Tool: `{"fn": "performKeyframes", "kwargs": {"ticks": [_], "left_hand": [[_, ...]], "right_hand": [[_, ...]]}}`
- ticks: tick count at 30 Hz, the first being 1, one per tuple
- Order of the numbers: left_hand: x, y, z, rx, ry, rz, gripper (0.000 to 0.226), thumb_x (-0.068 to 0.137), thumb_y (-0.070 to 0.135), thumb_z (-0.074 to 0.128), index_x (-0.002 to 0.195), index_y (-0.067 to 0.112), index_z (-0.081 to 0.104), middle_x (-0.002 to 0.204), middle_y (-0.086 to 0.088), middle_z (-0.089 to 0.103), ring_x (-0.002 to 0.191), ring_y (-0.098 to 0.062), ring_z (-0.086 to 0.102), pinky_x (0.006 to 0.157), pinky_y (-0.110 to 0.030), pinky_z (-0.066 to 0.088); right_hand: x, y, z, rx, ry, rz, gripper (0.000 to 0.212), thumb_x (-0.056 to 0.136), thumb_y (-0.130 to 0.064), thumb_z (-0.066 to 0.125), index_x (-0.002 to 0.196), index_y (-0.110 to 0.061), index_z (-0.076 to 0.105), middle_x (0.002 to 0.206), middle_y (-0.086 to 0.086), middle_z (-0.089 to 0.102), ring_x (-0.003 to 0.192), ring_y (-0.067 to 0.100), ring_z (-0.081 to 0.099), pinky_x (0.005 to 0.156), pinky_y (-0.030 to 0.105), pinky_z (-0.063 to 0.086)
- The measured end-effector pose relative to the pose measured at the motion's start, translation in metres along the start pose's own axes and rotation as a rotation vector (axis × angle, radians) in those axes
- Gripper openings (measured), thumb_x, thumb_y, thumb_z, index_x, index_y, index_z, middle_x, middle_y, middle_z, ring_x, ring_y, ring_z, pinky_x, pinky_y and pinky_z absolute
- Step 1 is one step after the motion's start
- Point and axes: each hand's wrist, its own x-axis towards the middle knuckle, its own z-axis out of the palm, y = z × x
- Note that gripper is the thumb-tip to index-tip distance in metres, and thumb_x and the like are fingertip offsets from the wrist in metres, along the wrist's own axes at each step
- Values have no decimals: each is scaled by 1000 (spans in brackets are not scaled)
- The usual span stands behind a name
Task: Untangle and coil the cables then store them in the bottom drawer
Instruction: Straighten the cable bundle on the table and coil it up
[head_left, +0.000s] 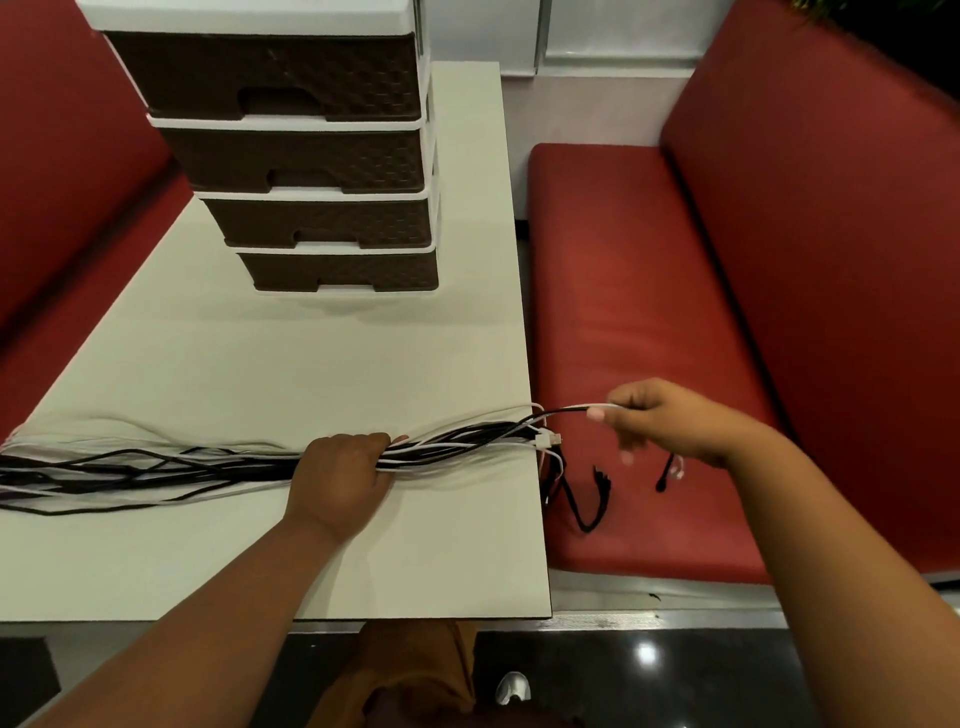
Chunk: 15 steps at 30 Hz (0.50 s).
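A bundle of black and white cables lies stretched across the white table, from the left edge to the right edge. My left hand grips the bundle near its right end, fingers curled round it. My right hand is out past the table's right edge, over the bench, and pinches a white and a black cable end. More plug ends dangle over the table edge. The drawer unit stands at the back; its bottom drawer is closed.
Red padded benches flank the table: one on the right, one on the left. The table's near edge is just ahead of my body. Dark glossy floor lies below, with a white shoe on it.
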Motion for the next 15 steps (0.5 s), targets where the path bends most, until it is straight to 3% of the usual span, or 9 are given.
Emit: {"fn": "performKeyframes", "kwargs": {"ticks": [3,5,7,9,12,13,15], "left_hand": [[0,0,1,-1,-1,1,17,73,33,38,60,22,45,50,-1,54,46,-29,51,48,-26,25],[0,-1,0,15,6,8,19,72,32,39,61,21,49,51,-1,55,47,-29,52,48,-26,23],[0,-1,1,28,17,18,18,72,33,40,61,21,50,51,0,56,47,-29,53,48,-26,23],[1,-1,1,23,22,19,19,72,34,40,62,22,51,52,0,57,48,-30,54,48,-26,25],[1,-1,1,15,23,17,20,72,34,40,61,20,51,51,0,56,49,-31,54,47,-26,27],[1,-1,2,7,23,17,21,72,34,40,61,20,51,51,0,56,49,-31,54,47,-26,28],[1,-1,1,-7,19,8,22,73,35,40,61,20,51,51,0,56,49,-31,54,46,-27,30]], "right_hand": [[-4,19,-12,135,80,35,34,87,-41,63,69,-13,57,55,-7,49,56,13,40,55,27,36],[2,39,-8,-6,115,127,25,90,-39,63,80,-16,66,62,-9,56,60,12,49,57,29,46],[12,63,1,-293,105,244,18,97,-30,56,102,-19,69,96,3,70,85,22,64,76,36,52],[18,68,13,-523,129,298,35,96,-10,45,126,-19,60,132,10,57,116,28,56,93,33,45],[25,37,34,-422,387,95,56,83,0,42,134,-18,54,135,8,52,125,29,49,103,40,43],[27,21,45,-355,470,-43,53,82,-8,44,133,-16,55,132,8,55,123,29,51,103,42,43],[29,-13,74,-325,462,-278,51,85,-29,49,133,-15,54,129,6,58,122,26,52,104,42,42]]}}
